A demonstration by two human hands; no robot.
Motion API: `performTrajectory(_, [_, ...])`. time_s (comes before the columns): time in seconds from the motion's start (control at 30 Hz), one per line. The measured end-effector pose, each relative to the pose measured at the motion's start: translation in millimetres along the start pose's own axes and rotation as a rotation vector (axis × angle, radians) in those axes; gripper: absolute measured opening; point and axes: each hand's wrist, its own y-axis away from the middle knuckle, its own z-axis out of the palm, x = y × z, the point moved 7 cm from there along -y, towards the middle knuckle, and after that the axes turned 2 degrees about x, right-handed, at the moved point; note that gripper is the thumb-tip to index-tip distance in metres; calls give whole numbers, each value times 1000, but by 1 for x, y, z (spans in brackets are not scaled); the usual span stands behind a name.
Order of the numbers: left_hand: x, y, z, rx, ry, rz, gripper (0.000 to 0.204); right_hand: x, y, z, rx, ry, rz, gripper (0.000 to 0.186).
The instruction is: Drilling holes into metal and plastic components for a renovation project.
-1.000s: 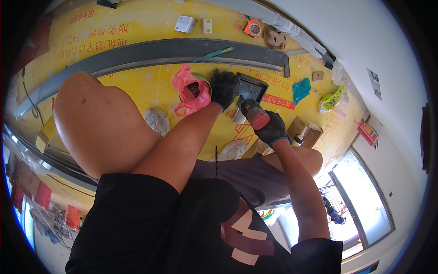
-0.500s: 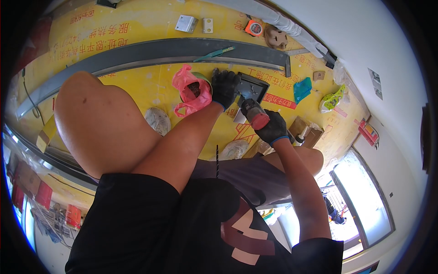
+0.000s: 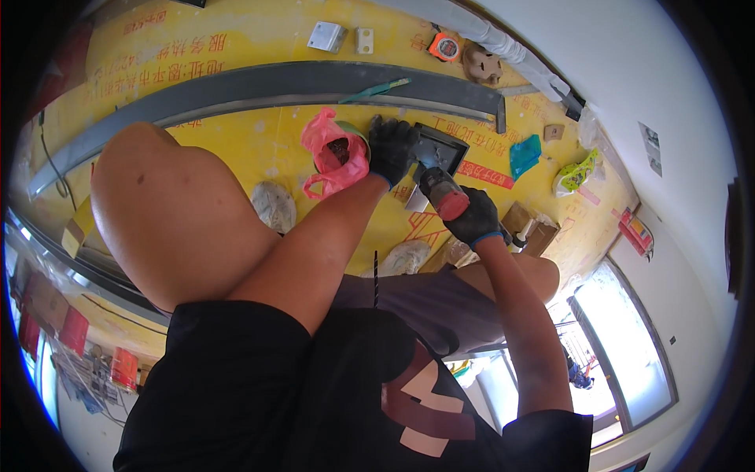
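Note:
My right hand (image 3: pixel 476 218), in a black glove, is wrapped round a power drill (image 3: pixel 445 194) with a red rear end. The drill's front end points at a small dark grey metal frame (image 3: pixel 451 149) on the yellow-covered floor. At the frame's left side, my gloved left hand (image 3: pixel 392 147) grips its edge with bent fingers; the glove hides the fingertips' contact. Close beside the left hand sits a round container (image 3: pixel 363 135), largely covered by a pink plastic bag (image 3: pixel 321 130) with dark small pieces inside.
Beyond my hands lies a long dark grey metal profile (image 3: pixel 259 82) with a green pen-like tool (image 3: pixel 376 91) on it. Farther off are metal brackets (image 3: pixel 326 37) and an orange tape measure (image 3: pixel 445 47). To the right lie a teal packet (image 3: pixel 524 155) and an open cardboard box (image 3: pixel 539 230).
The view has shifted slightly, so the floor items appear a little farther right. Both hands keep their places at the frame, the right one still on the drill.

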Motion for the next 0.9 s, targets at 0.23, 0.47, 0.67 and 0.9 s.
performTrajectory(0.23, [-3,3,3,-11,-16,3,44,-6,-1,-5,3,52,16,35])
performTrajectory(0.47, [0,3,5,-35,-9,17,49,-1,-4,-15,67,67,-31,33])
performTrajectory(0.67, [1,2,1,-26,-70,45,54,0,-14,-28,84,123,-79,27])
performTrajectory(0.9, [1,0,3,-63,-110,57,58,16,-9,-41,43,122,-160,25])
